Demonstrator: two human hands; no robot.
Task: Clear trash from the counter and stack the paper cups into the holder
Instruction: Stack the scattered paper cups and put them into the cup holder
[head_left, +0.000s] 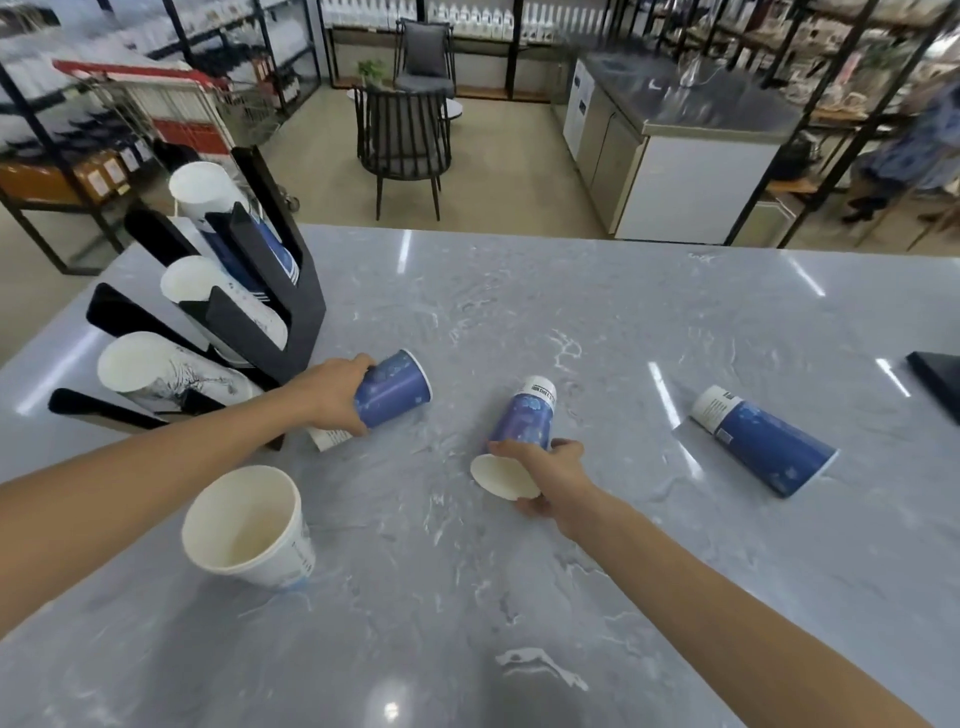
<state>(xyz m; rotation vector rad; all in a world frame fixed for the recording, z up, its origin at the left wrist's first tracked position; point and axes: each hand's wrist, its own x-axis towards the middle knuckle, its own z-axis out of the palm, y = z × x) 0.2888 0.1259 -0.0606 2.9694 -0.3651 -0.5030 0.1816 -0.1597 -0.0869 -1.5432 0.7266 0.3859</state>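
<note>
Reaching forward, both arms extended, left grip (335, 392) and right grip (550, 475) each clamped round a toppled blue cup.

On the counter (519, 312) in front of me, the cup holder (291, 312) stood at the far left, with cups lying in its slots. Just right of it, my left hand (332, 395) held a cup (389, 389) on its side. Nearer me and to the left stood an upright cup (249, 525). Toward the middle, my right hand (550, 478) gripped a second tipped cup (519, 431) by its rim, its base pointing away from me. A third cup (758, 441) lay on its side well to the right. Behind the counter stood a chair (402, 140).
</note>
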